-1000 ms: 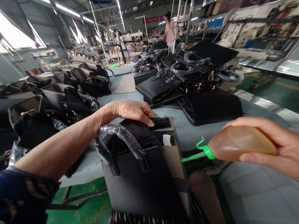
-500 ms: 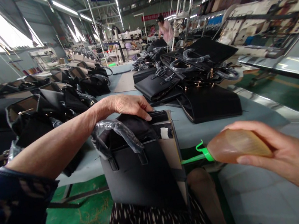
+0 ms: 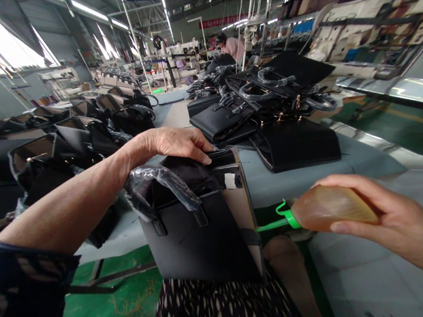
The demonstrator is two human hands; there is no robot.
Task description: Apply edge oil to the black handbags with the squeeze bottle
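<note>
A black handbag (image 3: pixel 196 241) stands tilted on my lap against the table edge, its plastic-wrapped handle (image 3: pixel 162 179) towards me. My left hand (image 3: pixel 185 144) grips the bag's top edge, thumb and fingers closed on it. The bag's right side shows an open panel with bare tan board (image 3: pixel 238 205). In my right hand (image 3: pixel 380 212) lies a squeeze bottle (image 3: pixel 331 207) of amber liquid, probably glue, held sideways with fingers wrapped round it. The tip of its green nozzle (image 3: pixel 274 224) touches, or nearly touches, the panel's right edge.
More black bags (image 3: pixel 276 110) lie piled on the grey-blue table (image 3: pixel 280 187) ahead to the right. Rows of open bags (image 3: pixel 42 153) stand at the left. A pale sheet-covered surface (image 3: pixel 357 269) is at my right. Further back, a person (image 3: pixel 232 48) in pink bends forward.
The nozzle tip has moved slightly down along the bag's side edge relative to the bag. The bag has shifted a little up and left. The distant person bends lower.
</note>
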